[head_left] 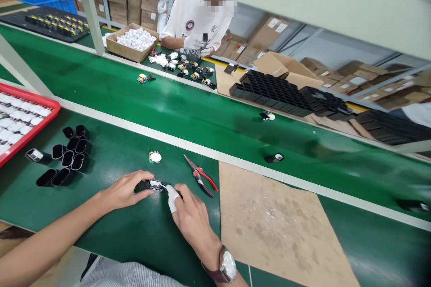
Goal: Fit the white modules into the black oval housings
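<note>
My left hand (129,189) pinches a small black oval housing (155,189) from its left side. White material and parts show in the housing's open top. My right hand (190,213), with a white finger cot (172,198) and a wristwatch, is closed at the housing's right edge. A thin pale tip reaches from its fingers to the opening; what they hold is mostly hidden. Just beyond the housing lies a small circuit board with a white top (155,157). Red-handled long-nose pliers (201,176) rest to the right, jaws pointing away.
Several black oval housings (68,159) stand at left beside a red tray (55,106) of white-topped parts. A brown cardboard sheet (272,228) lies at right. Beyond a pale rail, a green conveyor (202,116) carries scattered units. Across it, a white-gloved person (198,22) handles a black part.
</note>
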A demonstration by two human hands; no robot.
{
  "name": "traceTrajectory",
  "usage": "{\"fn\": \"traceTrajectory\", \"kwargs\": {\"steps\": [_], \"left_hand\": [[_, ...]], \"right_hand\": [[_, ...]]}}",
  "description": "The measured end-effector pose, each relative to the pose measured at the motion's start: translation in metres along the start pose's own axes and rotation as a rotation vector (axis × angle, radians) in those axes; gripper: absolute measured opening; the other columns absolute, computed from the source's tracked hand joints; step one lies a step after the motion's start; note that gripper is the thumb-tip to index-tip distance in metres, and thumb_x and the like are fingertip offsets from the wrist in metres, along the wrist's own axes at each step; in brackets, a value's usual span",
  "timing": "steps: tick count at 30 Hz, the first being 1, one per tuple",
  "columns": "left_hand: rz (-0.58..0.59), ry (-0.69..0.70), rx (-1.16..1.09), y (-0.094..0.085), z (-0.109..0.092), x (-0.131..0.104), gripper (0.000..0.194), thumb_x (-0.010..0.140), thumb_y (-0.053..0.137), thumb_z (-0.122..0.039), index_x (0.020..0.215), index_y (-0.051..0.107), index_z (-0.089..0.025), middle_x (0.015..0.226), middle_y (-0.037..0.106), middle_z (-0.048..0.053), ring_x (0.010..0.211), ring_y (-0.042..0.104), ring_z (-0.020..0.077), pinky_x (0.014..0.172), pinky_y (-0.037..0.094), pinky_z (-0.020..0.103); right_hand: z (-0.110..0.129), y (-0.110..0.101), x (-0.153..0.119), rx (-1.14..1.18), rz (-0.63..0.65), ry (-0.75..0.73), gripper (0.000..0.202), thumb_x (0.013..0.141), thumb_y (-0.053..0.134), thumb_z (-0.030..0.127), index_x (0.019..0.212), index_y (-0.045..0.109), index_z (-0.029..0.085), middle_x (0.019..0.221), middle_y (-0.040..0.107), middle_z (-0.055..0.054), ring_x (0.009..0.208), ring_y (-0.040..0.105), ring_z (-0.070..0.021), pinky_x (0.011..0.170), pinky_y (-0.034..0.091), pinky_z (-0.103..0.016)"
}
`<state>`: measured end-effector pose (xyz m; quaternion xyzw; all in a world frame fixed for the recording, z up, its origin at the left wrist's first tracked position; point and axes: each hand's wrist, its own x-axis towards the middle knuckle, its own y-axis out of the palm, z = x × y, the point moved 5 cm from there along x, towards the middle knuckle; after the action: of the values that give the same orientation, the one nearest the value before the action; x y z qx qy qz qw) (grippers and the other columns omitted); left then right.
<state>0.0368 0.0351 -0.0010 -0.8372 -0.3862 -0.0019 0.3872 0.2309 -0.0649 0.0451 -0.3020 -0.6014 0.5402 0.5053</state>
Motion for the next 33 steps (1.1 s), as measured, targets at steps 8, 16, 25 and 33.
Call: {"fn": "traceTrajectory", "kwargs": {"steps": [8, 16, 25, 33], "left_hand": [[0.007, -0.002, 0.000, 0.000, 0.000, 0.000, 0.039, 0.104, 0.067, -0.038, 0.138, 0.053, -0.026, 0.122, 0.076, 0.006, 0.108, 0.077, 0.0227, 0.092, 0.064, 0.036], [0.010, 0.017, -0.005, 0.001, 0.001, -0.001, 0.040, 0.105, 0.065, -0.038, 0.139, 0.050, -0.026, 0.124, 0.075, 0.008, 0.108, 0.078, 0.0245, 0.091, 0.065, 0.038], [0.009, 0.014, -0.002, 0.001, 0.001, -0.001, 0.042, 0.104, 0.066, -0.037, 0.140, 0.048, -0.025, 0.124, 0.075, 0.009, 0.110, 0.077, 0.0252, 0.091, 0.065, 0.038], [0.000, 0.032, -0.003, 0.000, 0.000, 0.000, 0.041, 0.104, 0.065, -0.037, 0.140, 0.048, -0.025, 0.122, 0.076, 0.009, 0.107, 0.078, 0.0252, 0.088, 0.066, 0.038]], "right_hand": [[-0.002, 0.002, 0.008, -0.039, 0.001, -0.028, 0.020, 0.089, 0.053, 0.003, 0.087, 0.063, 0.020, 0.107, 0.066, -0.010, 0.073, 0.059, -0.0187, 0.062, 0.051, -0.031], [0.004, -0.002, 0.023, -0.031, 0.000, -0.100, 0.023, 0.085, 0.055, 0.000, 0.082, 0.061, 0.021, 0.105, 0.066, -0.009, 0.079, 0.059, -0.0196, 0.067, 0.050, -0.032], [0.008, -0.007, 0.031, -0.106, 0.027, -0.234, 0.024, 0.084, 0.057, 0.000, 0.074, 0.058, 0.022, 0.099, 0.065, -0.009, 0.080, 0.056, -0.0218, 0.061, 0.046, -0.035], [0.002, -0.003, 0.025, -0.069, 0.053, -0.196, 0.028, 0.088, 0.050, -0.001, 0.074, 0.059, 0.022, 0.099, 0.063, -0.010, 0.081, 0.056, -0.0227, 0.061, 0.045, -0.037]]}}
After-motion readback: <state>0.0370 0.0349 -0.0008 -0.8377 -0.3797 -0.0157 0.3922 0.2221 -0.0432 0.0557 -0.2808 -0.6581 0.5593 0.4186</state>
